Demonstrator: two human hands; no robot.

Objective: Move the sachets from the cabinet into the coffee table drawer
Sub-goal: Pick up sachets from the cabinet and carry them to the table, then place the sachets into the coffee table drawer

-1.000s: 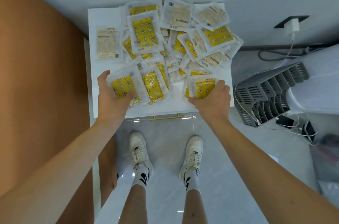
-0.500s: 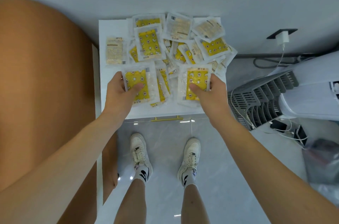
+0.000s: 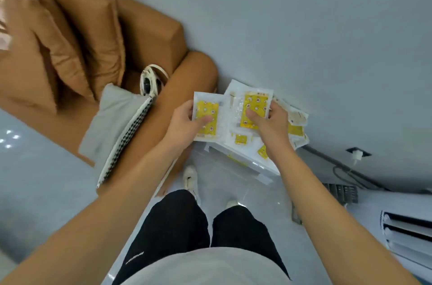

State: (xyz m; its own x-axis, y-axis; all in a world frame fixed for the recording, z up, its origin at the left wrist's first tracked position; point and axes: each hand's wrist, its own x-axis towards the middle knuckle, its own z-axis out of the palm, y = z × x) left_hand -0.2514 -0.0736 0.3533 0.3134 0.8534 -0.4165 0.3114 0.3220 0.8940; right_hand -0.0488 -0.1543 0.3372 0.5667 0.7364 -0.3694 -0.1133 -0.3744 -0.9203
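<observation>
My left hand grips a clear sachet with a yellow printed panel, thumb across its face. My right hand holds another yellow sachet, which tops a small bunch of sachets. Both are lifted above the white cabinet. More sachets lie on the cabinet top behind my right hand, and a few show below my hands. The view is tilted and blurred. The coffee table drawer is not in view.
A brown sofa with cushions fills the upper left; its arm stands next to the cabinet. A grey cushion and a round speaker-like object rest on the sofa. A white appliance and cables sit right.
Both hands have lifted their sachets off the cabinet top and drawn them together. My head has turned left and risen, so the sofa now shows and the cabinet lies skewed.
</observation>
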